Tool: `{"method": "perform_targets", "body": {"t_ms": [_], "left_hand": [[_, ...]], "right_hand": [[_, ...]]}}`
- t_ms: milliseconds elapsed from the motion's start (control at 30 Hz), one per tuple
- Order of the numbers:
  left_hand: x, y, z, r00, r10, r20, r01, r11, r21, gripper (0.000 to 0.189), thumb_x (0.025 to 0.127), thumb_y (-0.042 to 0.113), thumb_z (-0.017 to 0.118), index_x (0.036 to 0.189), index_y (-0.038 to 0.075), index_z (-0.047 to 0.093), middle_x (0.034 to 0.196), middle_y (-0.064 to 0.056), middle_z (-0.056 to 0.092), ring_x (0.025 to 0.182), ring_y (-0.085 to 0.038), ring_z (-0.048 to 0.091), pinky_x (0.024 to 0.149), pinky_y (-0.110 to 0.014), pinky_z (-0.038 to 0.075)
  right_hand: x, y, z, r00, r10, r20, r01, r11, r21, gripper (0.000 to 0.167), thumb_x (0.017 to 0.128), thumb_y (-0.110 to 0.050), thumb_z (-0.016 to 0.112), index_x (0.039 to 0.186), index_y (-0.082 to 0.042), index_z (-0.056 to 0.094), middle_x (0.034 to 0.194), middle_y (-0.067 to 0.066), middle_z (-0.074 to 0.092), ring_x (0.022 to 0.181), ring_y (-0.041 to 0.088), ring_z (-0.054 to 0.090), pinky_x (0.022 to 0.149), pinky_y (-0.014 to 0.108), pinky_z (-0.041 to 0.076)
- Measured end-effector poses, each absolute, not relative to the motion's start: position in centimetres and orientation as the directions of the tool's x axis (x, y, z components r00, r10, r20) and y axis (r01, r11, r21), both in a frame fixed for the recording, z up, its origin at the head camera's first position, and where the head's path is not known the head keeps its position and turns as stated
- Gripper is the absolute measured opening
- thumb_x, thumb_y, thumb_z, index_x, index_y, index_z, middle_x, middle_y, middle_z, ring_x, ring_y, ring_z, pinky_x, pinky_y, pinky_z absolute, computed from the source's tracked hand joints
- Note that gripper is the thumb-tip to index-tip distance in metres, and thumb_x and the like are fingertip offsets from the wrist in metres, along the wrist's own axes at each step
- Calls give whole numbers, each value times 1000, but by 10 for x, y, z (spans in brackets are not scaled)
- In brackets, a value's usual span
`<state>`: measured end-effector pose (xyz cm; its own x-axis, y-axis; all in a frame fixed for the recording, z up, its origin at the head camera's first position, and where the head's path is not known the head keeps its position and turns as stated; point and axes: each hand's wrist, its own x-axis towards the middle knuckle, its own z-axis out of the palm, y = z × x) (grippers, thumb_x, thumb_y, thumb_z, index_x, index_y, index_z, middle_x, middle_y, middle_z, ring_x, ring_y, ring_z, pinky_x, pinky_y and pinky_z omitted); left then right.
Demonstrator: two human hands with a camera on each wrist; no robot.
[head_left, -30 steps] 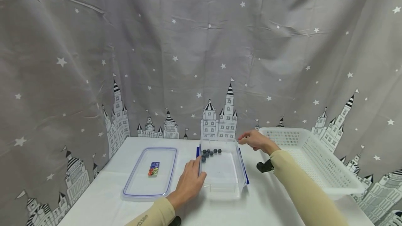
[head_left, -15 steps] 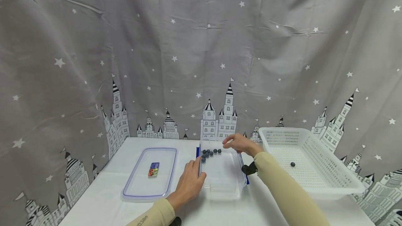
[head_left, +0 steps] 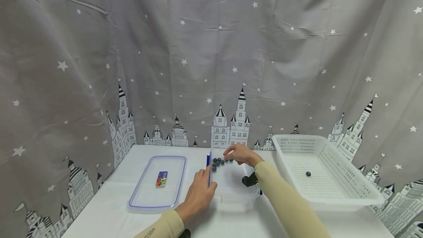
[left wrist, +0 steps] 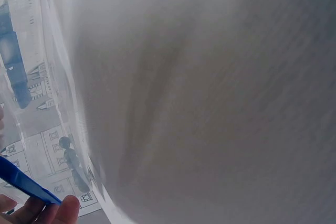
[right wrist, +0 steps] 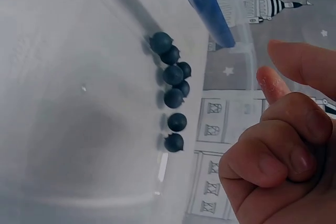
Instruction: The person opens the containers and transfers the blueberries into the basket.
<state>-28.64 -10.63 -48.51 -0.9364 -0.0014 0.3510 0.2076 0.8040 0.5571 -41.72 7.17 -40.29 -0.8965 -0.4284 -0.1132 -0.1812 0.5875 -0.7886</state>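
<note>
- Likely faults: a nearest berry could be pushed rather than taken if the fingertips meet it off-centre, since the dark berries [right wrist: 173, 75] are round and lie in a tight row on a smooth floor; neighbours could then roll too. The clear container [head_left: 234, 197] might slide if the bracing at its left wall slackens.
- Berries and fingers: at centre of the head view, the row lies along the container's upper left, its right end just below the right hand's fingertips. In the right wrist view the berries lie left of the fingers, apart from them.
- Right hand [head_left: 240, 153]: thumb and index narrowly parted, other fingers curled, nothing held.
- Left hand [head_left: 198, 190]: at the container's left wall, near a blue flap [left wrist: 25, 182]; whether it pinches cannot be told.
- Right of frame: one berry [head_left: 308, 174] in a white basket [head_left: 363, 195].
</note>
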Motion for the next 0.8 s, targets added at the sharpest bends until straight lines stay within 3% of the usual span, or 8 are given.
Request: {"method": "perform_targets", "body": {"t_ms": [167, 467, 800], "left_hand": [[-286, -106, -486, -942, -4, 336, 197, 804, 561, 66, 94, 29, 52, 153, 2, 39, 130, -15, 54, 115, -26, 53, 99, -48, 48], [-286, -105, -484, -944, -2, 330, 194, 806, 559, 66, 93, 28, 52, 153, 2, 39, 130, -15, 54, 113, -25, 53, 97, -47, 49], [-287, -106, -485, -935, -1, 354, 207, 811, 548, 66, 93, 28, 51, 152, 1, 40, 127, -14, 54, 110, -24, 52, 93, -46, 49]], "right_hand": [[-417, 64, -413, -895, -423, -140, -148, 579, -802, 30, 91, -19, 70, 118, -6, 71, 84, -1, 54, 49, 8, 31, 51, 23, 33], [-422, 58, -432, -893, -411, -184, -64, 520, -852, 32, 91, -11, 69, 120, 1, 68, 72, -4, 49, 48, 8, 30, 48, 22, 30], [-426, 49, -449, -907, -355, -229, 40, 467, -883, 28, 90, -14, 71, 115, -2, 72, 55, -6, 36, 49, 9, 28, 48, 23, 30]]}}
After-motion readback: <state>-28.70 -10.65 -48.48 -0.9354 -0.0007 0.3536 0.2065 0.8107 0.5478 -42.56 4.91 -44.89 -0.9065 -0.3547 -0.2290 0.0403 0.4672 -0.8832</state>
